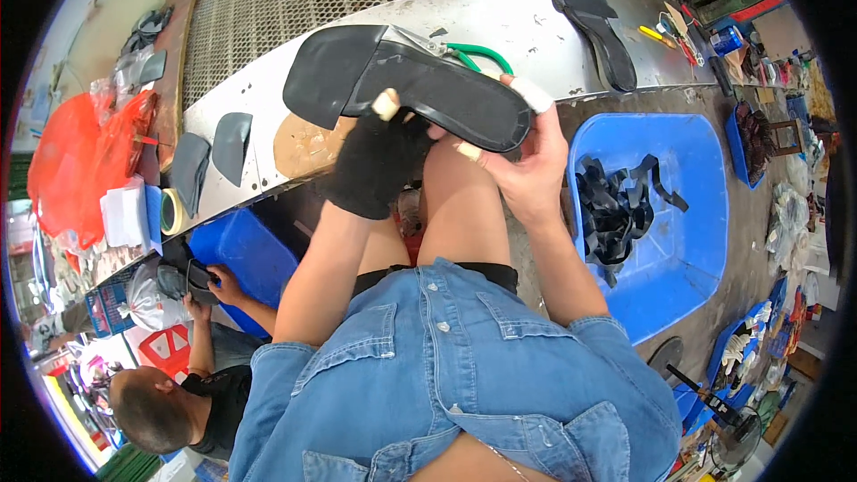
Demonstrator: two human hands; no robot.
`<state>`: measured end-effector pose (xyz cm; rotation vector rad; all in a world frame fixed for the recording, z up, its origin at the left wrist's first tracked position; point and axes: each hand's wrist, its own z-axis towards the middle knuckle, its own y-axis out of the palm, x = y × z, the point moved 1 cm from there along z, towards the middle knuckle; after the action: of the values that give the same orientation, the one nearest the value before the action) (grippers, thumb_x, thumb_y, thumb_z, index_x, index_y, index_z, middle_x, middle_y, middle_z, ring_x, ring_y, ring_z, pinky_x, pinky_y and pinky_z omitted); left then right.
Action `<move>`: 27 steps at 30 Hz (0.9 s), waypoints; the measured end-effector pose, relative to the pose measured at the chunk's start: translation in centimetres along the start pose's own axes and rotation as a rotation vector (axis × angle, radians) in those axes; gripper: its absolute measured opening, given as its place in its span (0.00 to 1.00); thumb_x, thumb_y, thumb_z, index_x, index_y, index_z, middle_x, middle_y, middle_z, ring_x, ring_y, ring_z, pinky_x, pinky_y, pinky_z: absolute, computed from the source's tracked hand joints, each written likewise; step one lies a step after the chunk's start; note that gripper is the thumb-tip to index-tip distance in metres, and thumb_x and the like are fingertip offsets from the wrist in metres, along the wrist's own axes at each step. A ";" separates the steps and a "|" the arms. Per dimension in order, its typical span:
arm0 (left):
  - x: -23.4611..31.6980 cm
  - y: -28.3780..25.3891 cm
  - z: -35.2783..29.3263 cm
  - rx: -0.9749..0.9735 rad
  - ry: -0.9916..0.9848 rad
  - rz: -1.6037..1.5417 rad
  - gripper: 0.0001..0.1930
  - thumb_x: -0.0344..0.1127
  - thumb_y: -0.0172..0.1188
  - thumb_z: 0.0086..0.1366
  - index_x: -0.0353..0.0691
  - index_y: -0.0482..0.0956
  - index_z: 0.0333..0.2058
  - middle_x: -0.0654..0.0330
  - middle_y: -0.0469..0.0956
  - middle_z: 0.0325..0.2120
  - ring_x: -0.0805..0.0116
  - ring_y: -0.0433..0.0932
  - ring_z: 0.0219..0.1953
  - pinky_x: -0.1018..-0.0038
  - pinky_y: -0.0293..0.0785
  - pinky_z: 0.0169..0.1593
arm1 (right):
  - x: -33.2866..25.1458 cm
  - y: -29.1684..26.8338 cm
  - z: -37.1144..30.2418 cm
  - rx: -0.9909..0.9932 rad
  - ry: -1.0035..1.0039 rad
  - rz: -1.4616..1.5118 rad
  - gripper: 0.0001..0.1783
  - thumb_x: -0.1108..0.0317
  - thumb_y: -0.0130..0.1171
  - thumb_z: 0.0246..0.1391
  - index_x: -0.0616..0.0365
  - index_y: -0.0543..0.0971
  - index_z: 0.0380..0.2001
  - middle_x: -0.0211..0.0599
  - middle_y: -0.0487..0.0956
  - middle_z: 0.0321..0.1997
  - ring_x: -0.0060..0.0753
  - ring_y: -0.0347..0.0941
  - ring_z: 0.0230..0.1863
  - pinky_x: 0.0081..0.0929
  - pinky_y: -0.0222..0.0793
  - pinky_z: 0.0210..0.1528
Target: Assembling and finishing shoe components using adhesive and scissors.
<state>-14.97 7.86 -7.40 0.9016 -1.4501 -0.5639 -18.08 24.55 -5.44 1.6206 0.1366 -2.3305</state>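
Blue tub [687, 241] of black strips [616, 210] at right, above it black soles [596, 31] lying on a grey metal bench [527, 22]; green-handled pliers [482, 55] just behind the work. Orange plastic bag [80, 156] and white packet [125, 214] far left. Raised over the knees: left hand [373, 165], black-gloved, closed under a black sandal sole [420, 80]; right hand [527, 156], fingertips taped, pinching its heel end.

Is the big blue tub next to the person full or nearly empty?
Nearly empty. The blue tub holds only a small heap of black strips at one side, and most of its blue bottom shows bare.
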 end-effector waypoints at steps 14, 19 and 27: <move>-0.7 0.9 -0.2 0.013 -0.165 0.166 0.14 0.35 0.53 0.65 0.37 0.69 0.47 0.56 0.73 0.41 0.67 0.73 0.40 0.73 0.73 0.41 | -2.3 -1.5 0.6 -0.155 -0.348 -0.830 0.38 0.64 0.71 0.34 0.60 0.69 0.52 0.45 0.68 0.52 0.47 0.69 0.50 0.34 0.67 0.52; -1.8 1.3 0.3 -0.083 -0.224 0.318 0.25 0.31 0.51 0.66 0.41 0.55 0.60 0.52 0.70 0.50 0.65 0.73 0.47 0.73 0.74 0.47 | 0.8 -5.1 3.1 0.032 -0.249 -0.793 0.26 0.67 0.63 0.41 0.61 0.72 0.47 0.49 0.72 0.42 0.51 0.69 0.45 0.39 0.66 0.47; -1.0 -2.5 0.5 0.023 -0.247 0.614 0.18 0.31 0.49 0.67 0.37 0.66 0.55 0.53 0.76 0.41 0.67 0.77 0.39 0.76 0.76 0.40 | 3.3 -17.0 11.5 0.434 0.049 -1.404 0.26 0.57 0.64 0.42 0.60 0.72 0.43 0.49 0.74 0.42 0.53 0.71 0.43 0.46 0.67 0.45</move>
<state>-15.05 7.15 -10.02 0.3699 -1.8537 -0.1984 -34.45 37.25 -5.89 2.1623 1.1880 -3.4456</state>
